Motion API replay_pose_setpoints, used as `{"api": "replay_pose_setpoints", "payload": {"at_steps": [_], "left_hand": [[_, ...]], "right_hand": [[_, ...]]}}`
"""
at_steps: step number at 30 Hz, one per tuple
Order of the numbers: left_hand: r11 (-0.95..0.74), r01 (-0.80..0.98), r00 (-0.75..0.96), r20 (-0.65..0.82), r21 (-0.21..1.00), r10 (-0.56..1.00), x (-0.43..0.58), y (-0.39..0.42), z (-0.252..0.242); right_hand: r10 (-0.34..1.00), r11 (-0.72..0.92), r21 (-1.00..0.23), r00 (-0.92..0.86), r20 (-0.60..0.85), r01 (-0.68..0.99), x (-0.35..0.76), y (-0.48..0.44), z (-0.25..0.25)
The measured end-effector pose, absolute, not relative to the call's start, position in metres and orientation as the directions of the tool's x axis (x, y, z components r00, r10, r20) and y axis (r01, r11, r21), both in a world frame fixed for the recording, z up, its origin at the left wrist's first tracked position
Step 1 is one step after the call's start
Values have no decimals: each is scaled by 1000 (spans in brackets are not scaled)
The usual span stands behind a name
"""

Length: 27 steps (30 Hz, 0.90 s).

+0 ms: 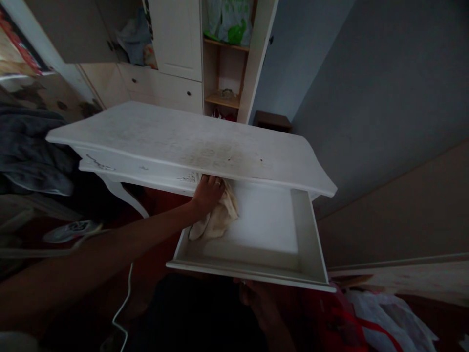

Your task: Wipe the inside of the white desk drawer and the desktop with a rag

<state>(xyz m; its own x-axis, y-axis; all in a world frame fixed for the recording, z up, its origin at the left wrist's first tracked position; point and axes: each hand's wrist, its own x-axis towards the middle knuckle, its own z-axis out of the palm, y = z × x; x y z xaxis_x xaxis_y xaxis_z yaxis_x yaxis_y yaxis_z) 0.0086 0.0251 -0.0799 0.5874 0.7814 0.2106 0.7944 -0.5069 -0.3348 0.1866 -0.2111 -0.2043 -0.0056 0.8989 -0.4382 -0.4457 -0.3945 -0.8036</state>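
Note:
My left hand [209,195] is closed on a cream cloth [220,220], with a ring on one finger. It presses the cloth at the back left of a pulled-out white drawer [311,239], just under the desk's edge. The cloth hangs in folds over the drawer's left side wall. Below the drawer front, my right hand [256,298] is in shadow, its fingers curled up against the front near the middle. Whether a knob is in those fingers is hidden. The white desk [157,128] has dark smudges and scuffs on its top and front edge.
Behind the desk stands a white wardrobe [178,39] with open doors and bags on a shelf. Dark grey clothing [32,146] is heaped at the left. A white cable [129,288] runs down to the floor. A red bag [330,318] and a plastic bag [392,318] lie lower right.

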Motion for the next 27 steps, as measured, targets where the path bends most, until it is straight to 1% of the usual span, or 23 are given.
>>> {"api": "replay_pose_setpoints", "payload": {"at_steps": [4, 8, 11, 14, 16, 19, 23, 25, 27], "left_hand": [[-521, 796, 593, 226, -307, 773, 3, 9, -73], [-560, 792, 598, 125, -244, 792, -2, -21, -64], [-585, 795, 597, 32, -162, 802, -10, -48, -55], [-565, 821, 567, -2, -83, 824, -20, -72, -43], [-512, 858, 514, 33, -44, 857, -28, -82, -34], [-409, 912, 405, 131, 3, 905, -39, -84, -22], [-301, 951, 266, 300, 77, 916, -52, -55, -21], [-289, 943, 216, 352, 168, 911, -60, -33, -28], [-346, 887, 239, 338, 305, 911, -69, -13, -36]], "right_hand": [[896, -403, -799, -16, -443, -447, 187, -212, -206], [901, -387, -804, 0, -434, -452, 187, -211, -204], [890, -400, -797, 17, -456, -452, 187, -210, -204], [879, -415, -785, 21, -477, -459, 187, -209, -206], [879, -413, -777, 16, -476, -475, 187, -210, -208], [879, -421, -773, -4, -477, -474, 188, -211, -209], [889, -409, -782, -12, -458, -470, 189, -213, -214], [899, -389, -790, -6, -439, -473, 189, -214, -217], [904, -381, -795, -9, -427, -472, 188, -214, -218]]}}
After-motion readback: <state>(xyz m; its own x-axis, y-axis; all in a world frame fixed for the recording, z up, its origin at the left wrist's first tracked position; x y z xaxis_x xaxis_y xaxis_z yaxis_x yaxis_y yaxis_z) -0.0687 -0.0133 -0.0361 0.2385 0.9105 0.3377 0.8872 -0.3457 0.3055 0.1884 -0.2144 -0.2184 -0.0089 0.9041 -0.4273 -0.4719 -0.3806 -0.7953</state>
